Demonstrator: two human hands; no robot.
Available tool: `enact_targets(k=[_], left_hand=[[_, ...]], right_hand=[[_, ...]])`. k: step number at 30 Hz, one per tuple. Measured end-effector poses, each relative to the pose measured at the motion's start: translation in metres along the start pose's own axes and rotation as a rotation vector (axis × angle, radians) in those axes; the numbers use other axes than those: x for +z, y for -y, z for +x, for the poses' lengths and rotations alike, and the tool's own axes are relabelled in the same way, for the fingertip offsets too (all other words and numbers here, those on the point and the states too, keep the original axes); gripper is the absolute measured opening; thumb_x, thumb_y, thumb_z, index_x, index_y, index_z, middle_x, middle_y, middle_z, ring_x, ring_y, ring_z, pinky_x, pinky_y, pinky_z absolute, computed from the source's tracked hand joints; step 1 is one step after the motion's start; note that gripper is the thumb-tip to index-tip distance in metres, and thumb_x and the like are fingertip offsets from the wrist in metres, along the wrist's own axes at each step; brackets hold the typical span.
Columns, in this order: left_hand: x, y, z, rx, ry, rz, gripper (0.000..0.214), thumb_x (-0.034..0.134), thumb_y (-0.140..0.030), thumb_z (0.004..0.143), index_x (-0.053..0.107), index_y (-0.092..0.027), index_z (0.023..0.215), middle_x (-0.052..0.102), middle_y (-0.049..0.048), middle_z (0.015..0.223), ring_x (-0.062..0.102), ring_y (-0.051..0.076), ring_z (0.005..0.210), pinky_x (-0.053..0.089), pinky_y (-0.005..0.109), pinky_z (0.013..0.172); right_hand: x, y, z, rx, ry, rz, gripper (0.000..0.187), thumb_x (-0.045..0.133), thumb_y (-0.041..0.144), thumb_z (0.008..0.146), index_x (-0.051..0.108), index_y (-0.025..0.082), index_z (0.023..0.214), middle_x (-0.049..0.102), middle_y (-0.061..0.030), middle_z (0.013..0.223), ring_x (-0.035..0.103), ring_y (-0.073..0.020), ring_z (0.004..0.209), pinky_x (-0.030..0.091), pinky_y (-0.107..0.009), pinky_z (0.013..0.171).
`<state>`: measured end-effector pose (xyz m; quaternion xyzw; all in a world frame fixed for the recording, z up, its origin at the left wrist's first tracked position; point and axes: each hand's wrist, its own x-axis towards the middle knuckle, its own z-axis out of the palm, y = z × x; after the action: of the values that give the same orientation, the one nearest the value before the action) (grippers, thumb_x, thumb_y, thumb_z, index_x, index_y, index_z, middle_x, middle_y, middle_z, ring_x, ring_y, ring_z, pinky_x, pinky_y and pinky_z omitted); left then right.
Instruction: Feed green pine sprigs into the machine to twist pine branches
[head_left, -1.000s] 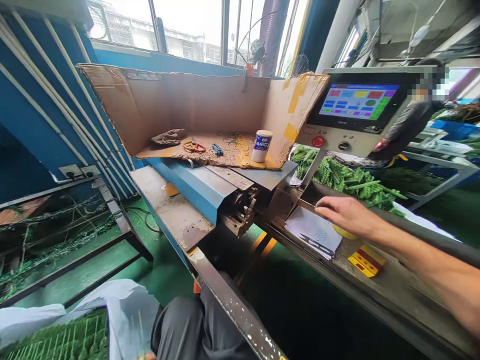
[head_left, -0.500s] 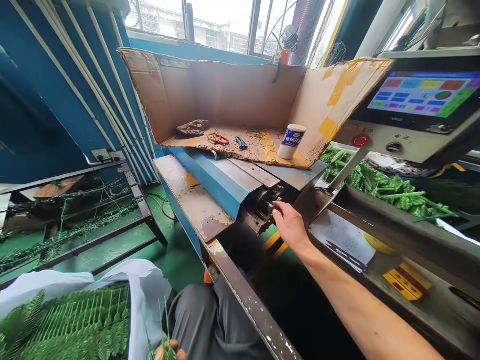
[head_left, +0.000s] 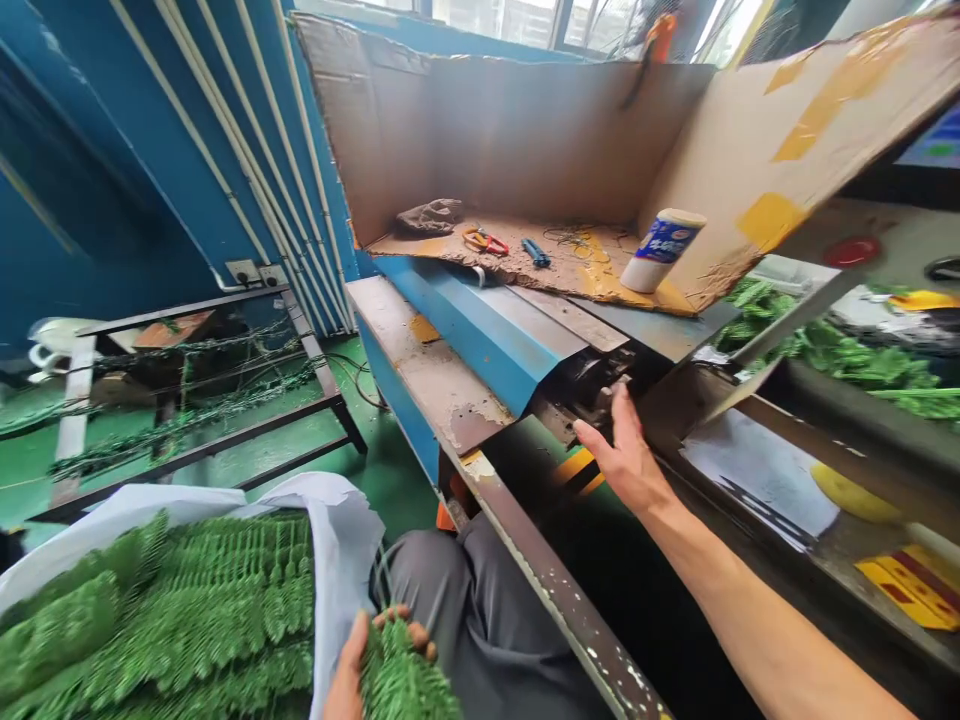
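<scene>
My left hand (head_left: 352, 665), low in the view, is wrapped round several green artificial fern sprigs (head_left: 409, 675) above my lap. Their thin stems point up, blurred. Beside it on the left stands a white sack (head_left: 341, 540) full of the same kind of green sprigs (head_left: 195, 610). My right hand (head_left: 626, 455) is stretched out at the dark metal end of a blue machine (head_left: 592, 390). Thumb and fingers are spread apart, with nothing seen between them. The fingertips are close to the mechanism; whether they touch it I cannot tell.
An open cardboard box (head_left: 525, 140) on the machine holds red-handled pliers (head_left: 486, 242), a blue tool (head_left: 535, 252), a cloth (head_left: 429, 216) and a white-and-blue tub (head_left: 664, 250). A metal rail (head_left: 540, 600) runs past my legs. At right are a tray (head_left: 757, 470) and a red button (head_left: 853, 252).
My view has turned down and left. My right hand has opened its fingers from a pinch at the mechanism. My left hand has risen further into view with the sprigs.
</scene>
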<state>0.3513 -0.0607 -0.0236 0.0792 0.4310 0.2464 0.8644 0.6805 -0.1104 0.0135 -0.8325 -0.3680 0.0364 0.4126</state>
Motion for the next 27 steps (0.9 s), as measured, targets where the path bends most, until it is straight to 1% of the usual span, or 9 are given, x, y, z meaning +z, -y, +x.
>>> enact_targets(k=[2,3,6,8,11,16,21,25,27], left_hand=[[0.02,0.004,-0.007,0.04,-0.044,-0.038,0.021,0.069,-0.036,0.071,0.065,-0.018,0.082,0.067,0.0028,0.066,0.067,0.023,0.075,0.052,0.036,0.072],[0.03,0.006,-0.008,0.057,-0.068,-0.055,0.023,0.068,-0.037,0.072,0.064,-0.018,0.086,0.067,0.0026,0.069,0.066,0.022,0.073,0.052,0.035,0.072],[0.05,0.018,-0.005,0.143,-0.071,-0.087,0.028,0.063,-0.043,0.077,0.064,-0.018,0.09,0.069,0.0044,0.075,0.066,0.021,0.079,0.051,0.033,0.076],[0.058,0.027,-0.001,0.249,-0.047,-0.083,0.031,0.061,-0.043,0.078,0.065,-0.016,0.092,0.07,0.0071,0.084,0.065,0.022,0.087,0.05,0.033,0.081],[0.066,0.042,0.002,0.359,-0.025,-0.079,0.033,0.06,-0.039,0.08,0.065,-0.015,0.102,0.069,0.0099,0.103,0.061,0.022,0.102,0.045,0.029,0.091],[0.081,0.065,0.001,0.233,-0.006,-0.2,0.036,0.06,-0.037,0.081,0.063,-0.019,0.111,0.063,0.0087,0.12,0.052,0.018,0.118,0.037,0.024,0.101],[0.09,0.079,0.0,0.064,0.097,-0.408,0.035,0.059,-0.038,0.082,0.063,-0.02,0.112,0.065,0.0084,0.117,0.051,0.02,0.119,0.04,0.029,0.101],[0.095,0.088,0.0,0.042,0.061,-0.397,0.034,0.061,-0.035,0.08,0.064,-0.023,0.112,0.064,0.0069,0.12,0.05,0.017,0.12,0.04,0.025,0.1],[0.097,0.089,0.0,0.064,0.081,-0.345,0.033,0.06,-0.036,0.081,0.065,-0.024,0.111,0.063,0.0064,0.122,0.048,0.017,0.121,0.039,0.026,0.1]], right_hand=[[0.008,0.025,-0.034,-0.003,0.024,0.013,0.085,0.046,0.059,0.084,0.012,0.013,0.147,0.015,-0.0113,0.149,0.012,-0.0279,0.137,0.012,-0.05,0.112],[0.012,0.038,-0.053,-0.004,0.115,0.059,0.078,0.046,0.057,0.086,0.018,0.016,0.146,0.022,-0.0104,0.147,0.02,-0.0276,0.135,0.018,-0.049,0.111],[0.024,0.068,-0.109,-0.044,0.605,0.242,0.057,0.043,0.049,0.091,0.035,0.021,0.139,0.042,-0.0088,0.136,0.044,-0.0248,0.122,0.038,-0.043,0.103],[0.032,0.077,-0.135,-0.107,0.77,0.283,0.049,0.043,0.044,0.092,0.041,0.023,0.136,0.045,-0.0074,0.134,0.046,-0.0233,0.12,0.041,-0.039,0.102],[0.044,0.079,-0.158,-0.194,0.715,0.274,0.042,0.04,0.038,0.094,0.043,0.024,0.134,0.043,-0.0043,0.136,0.041,-0.0211,0.124,0.038,-0.037,0.105],[0.046,0.065,-0.167,-0.198,0.479,0.245,0.043,0.038,0.034,0.095,0.041,0.02,0.135,0.044,-0.0069,0.135,0.041,-0.0213,0.124,0.037,-0.038,0.106],[0.026,0.054,-0.16,-0.183,0.526,0.263,0.038,0.041,0.033,0.095,0.048,0.023,0.13,0.048,-0.0058,0.13,0.047,-0.0204,0.118,0.044,-0.033,0.1],[0.022,0.053,-0.161,-0.31,0.493,0.162,0.042,0.042,0.029,0.093,0.044,0.018,0.134,0.047,-0.0096,0.131,0.046,-0.0237,0.119,0.043,-0.038,0.1],[0.017,0.052,-0.157,-0.366,0.516,0.138,0.043,0.041,0.026,0.093,0.042,0.018,0.135,0.049,-0.0098,0.129,0.049,-0.022,0.116,0.045,-0.036,0.098]])
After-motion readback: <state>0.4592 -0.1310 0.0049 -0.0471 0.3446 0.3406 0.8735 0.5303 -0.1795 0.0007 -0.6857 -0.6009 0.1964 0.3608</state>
